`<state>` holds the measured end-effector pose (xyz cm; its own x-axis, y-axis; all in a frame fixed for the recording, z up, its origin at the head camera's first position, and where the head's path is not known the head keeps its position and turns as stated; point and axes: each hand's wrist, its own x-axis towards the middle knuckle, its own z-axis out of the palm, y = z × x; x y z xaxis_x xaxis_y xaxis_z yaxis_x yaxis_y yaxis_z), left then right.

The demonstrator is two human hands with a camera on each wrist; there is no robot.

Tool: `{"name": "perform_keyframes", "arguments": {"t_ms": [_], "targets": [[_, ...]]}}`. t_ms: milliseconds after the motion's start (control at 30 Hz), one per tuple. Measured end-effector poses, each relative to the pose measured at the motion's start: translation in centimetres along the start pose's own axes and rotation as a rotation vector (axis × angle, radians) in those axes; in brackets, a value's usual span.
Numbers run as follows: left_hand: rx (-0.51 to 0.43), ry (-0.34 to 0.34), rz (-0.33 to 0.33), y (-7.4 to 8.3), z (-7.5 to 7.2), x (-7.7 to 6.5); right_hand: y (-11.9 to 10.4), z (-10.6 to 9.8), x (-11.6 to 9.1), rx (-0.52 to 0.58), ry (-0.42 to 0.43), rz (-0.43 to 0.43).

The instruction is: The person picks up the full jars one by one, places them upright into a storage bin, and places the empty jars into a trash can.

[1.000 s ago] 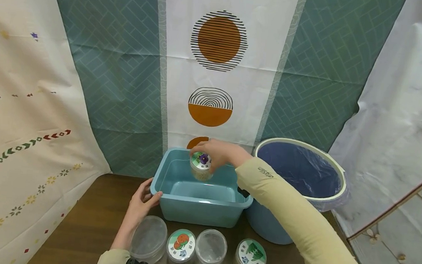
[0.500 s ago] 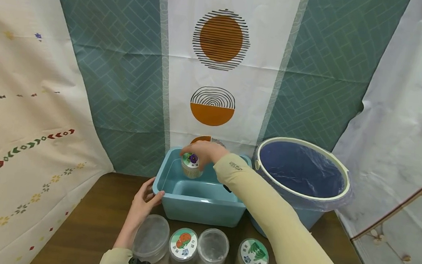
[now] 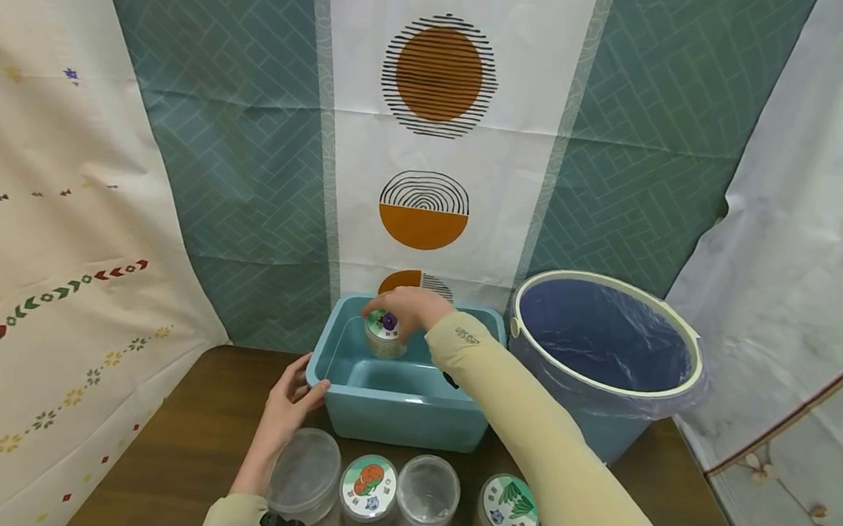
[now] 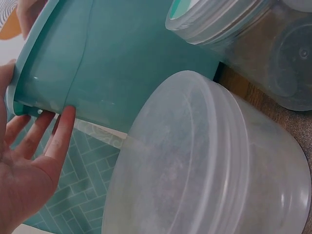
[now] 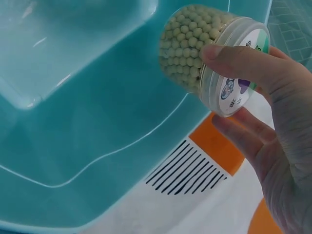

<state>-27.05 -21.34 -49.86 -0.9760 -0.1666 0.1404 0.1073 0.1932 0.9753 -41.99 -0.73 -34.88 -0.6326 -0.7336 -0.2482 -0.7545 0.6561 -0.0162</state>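
In the head view, a light-blue plastic basin (image 3: 408,420) stands on the table. My right hand (image 3: 410,308) is over its left part, gripping a clear jar (image 3: 384,343) by its lid. Pale round beads fill that jar in the right wrist view, and its white-and-green lid (image 5: 246,73) bears a purple picture. I cannot tell whether the jar touches the basin's floor. My left hand (image 3: 284,406) holds the basin's front left corner, thumb at the rim and fingers against the outer wall. A wide clear jar (image 4: 195,165) is close by this hand.
In front of the basin stand a jar with a tomato-picture lid (image 3: 368,488), a clear jar (image 3: 427,506), and a jar with a green-vegetable lid (image 3: 507,517). A blue lined bin (image 3: 599,379) is at the right. Patterned cloths hang behind.
My right hand has moved left inside the basin with the bead jar, then stayed almost still over the last half second. The left hand keeps its place on the corner.
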Motion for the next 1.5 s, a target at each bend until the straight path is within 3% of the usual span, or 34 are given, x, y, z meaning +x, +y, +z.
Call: {"name": "perform_keyframes", "arguments": {"t_ms": [400,967,1267,1500], "targets": [[0.005,-0.005,-0.016,0.2,0.0,-0.1,0.2,1.2,0.5,0.005,0.009,0.010],[0.019,0.009,-0.036,0.2,0.1,0.1,1.0,0.2,-0.7,0.045,0.043,-0.024],[0.007,0.014,-0.046,0.1,0.5,-0.3,0.7,0.7,-3.1,0.092,0.084,-0.024],[0.009,0.026,-0.038,0.2,0.4,-0.3,0.3,1.5,-6.2,0.206,0.219,-0.074]]}}
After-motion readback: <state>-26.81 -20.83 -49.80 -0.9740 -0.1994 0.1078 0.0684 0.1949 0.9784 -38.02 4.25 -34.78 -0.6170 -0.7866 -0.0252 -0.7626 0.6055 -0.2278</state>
